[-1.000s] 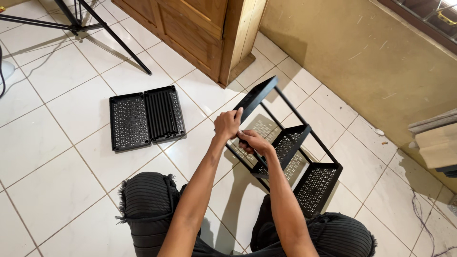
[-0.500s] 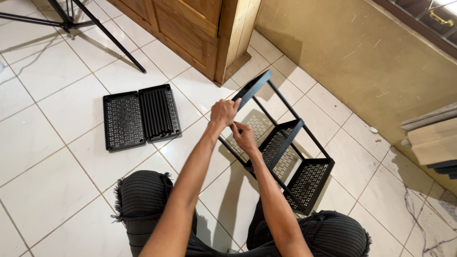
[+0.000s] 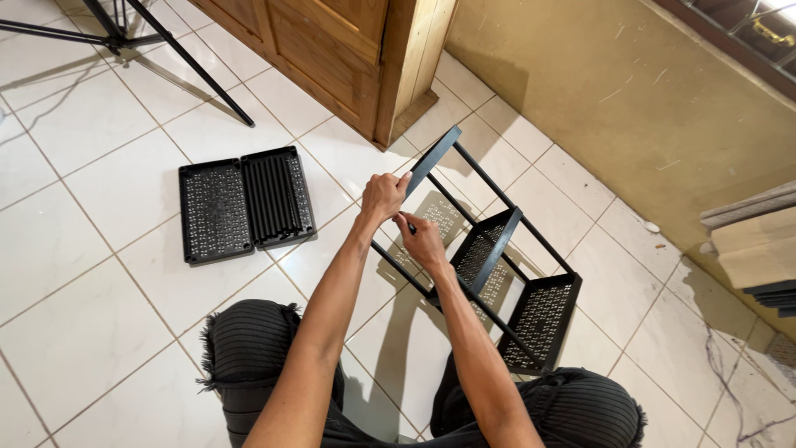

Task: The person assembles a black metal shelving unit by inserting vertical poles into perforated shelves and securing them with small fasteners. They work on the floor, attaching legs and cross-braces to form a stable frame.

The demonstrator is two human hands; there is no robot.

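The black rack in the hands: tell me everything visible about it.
The rack is a black frame of thin rods joining three perforated shelf panels, plastic by the look. It lies tilted on the white tile floor, its far end raised toward the wooden door. The left hand grips the top panel's edge; the right hand rests on a rod just below. Its near end sits by the person's knee.

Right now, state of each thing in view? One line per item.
black rack: partly assembled, lying tilted on the floor, three perforated shelves fitted.
left hand: closed on the rack's top shelf edge.
right hand: fingers closed at a rack rod.
spare shelf panels: two, flat on the floor, side by side, apart from the rack.
wooden door: shut.
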